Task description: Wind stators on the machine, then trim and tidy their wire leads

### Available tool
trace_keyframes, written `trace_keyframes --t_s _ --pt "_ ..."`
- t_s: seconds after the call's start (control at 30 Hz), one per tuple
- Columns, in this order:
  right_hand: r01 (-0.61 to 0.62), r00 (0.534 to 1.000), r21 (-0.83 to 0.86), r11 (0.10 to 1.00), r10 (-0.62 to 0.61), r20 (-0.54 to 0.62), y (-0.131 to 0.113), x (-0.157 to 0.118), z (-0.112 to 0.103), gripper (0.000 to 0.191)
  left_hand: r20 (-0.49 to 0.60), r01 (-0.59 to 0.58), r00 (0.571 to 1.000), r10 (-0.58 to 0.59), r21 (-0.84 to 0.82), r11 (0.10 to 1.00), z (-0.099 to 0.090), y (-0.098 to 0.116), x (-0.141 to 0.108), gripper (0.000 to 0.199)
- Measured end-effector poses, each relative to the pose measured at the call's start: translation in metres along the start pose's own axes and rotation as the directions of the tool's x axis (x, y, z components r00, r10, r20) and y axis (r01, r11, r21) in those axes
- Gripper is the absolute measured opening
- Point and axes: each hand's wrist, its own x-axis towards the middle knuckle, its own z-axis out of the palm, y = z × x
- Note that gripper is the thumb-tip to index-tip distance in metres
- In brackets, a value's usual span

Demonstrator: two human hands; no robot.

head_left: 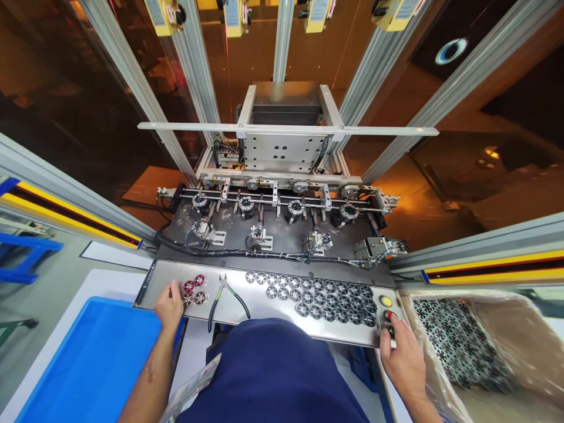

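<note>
Left hand: one hand (168, 305) is at the left end of the surface (258, 302), just beside the reddish parts; its fingers are bent and close together, and I cannot tell whether something is between them.
Reddish round parts: four pieces (200, 280), lying in a small group near the left hand, two of them darker than the other two.
Cutting pliers: one pair (223, 284), with two dark and green handles spread apart, lying between the reddish parts and the grey ones.
Grey round parts: about twenty-six (331, 300), lying flat in three rows; I count eleven in the far row, nine in the middle and six in the near.
Right hand: one hand (404, 355), thumb and index finger apart, with no part in its grasp; the index finger is at the red button, but I cannot tell if it presses.
Buttons: three in one line, the yellow button (386, 301) farthest, then the red button (388, 315), then the green button (391, 332) beside the thumb.
Machine stations: four black round holders (295, 211) in one row behind the surface.
Lined box: one (496, 314), at the right, with many grey parts, too many for counting.
Blue tray: one (97, 364), at the left.
</note>
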Motion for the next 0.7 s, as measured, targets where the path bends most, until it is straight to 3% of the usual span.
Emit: trace_keyframes --t_s 0.2,0.43,0.7 --pt "-0.092 0.995 -0.017 0.996 0.092 0.04 0.003 0.008 -0.004 0.042 0.001 0.005 1.0 -0.005 -0.001 1.0 0.001 -0.001 0.0 0.044" --pt "-0.098 0.992 -0.029 0.995 0.1 0.077 0.012 0.016 -0.008 0.036 0.005 0.003 1.0 -0.003 -0.009 1.0 0.0 0.0 -0.001 0.042" --pt "-0.061 0.986 -0.029 0.998 0.064 0.151 0.007 0.029 -0.023 0.036 0.009 0.025 1.0 -0.025 -0.03 0.999 -0.005 0.01 -0.003 0.04"
